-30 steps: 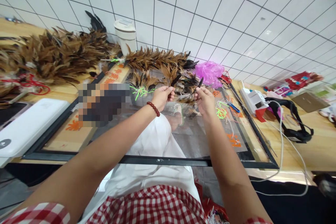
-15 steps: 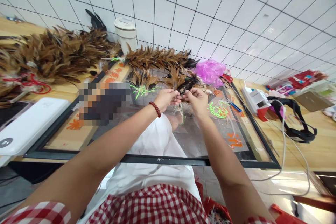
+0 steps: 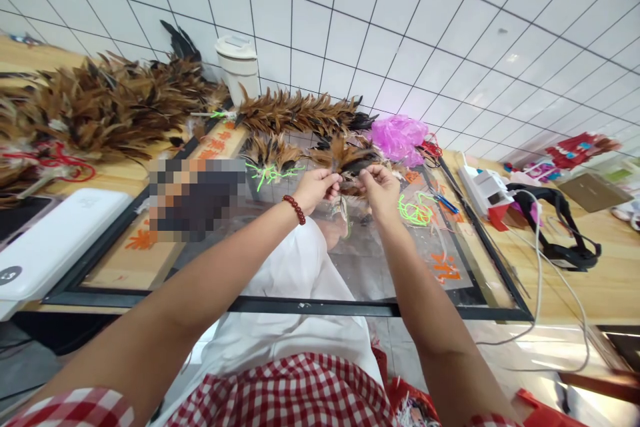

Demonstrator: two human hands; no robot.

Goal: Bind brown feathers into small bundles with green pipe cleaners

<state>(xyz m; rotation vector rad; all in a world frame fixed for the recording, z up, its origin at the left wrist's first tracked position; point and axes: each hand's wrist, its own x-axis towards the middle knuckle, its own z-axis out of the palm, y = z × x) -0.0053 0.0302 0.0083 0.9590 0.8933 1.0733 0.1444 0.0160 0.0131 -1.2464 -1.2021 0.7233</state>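
The feathers (image 3: 339,151) look rough — the pink wrap (image 3: 399,138), glossy crinkled plastic.

brown and black feathers (image 3: 341,153), neon-green strings (image 3: 414,211), pink plastic (image 3: 399,138), red-and-white checked shirt (image 3: 285,390), dark-red bead bracelet (image 3: 295,207), white trousers (image 3: 295,263), black frame (image 3: 315,307)

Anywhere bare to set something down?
Glass left of the right forearm, behind the black frame's front bar; wood right of the black headband. Crowded: beyond the left hand and right hand, with feathers and pink bag; far left, with feather pile and white block.
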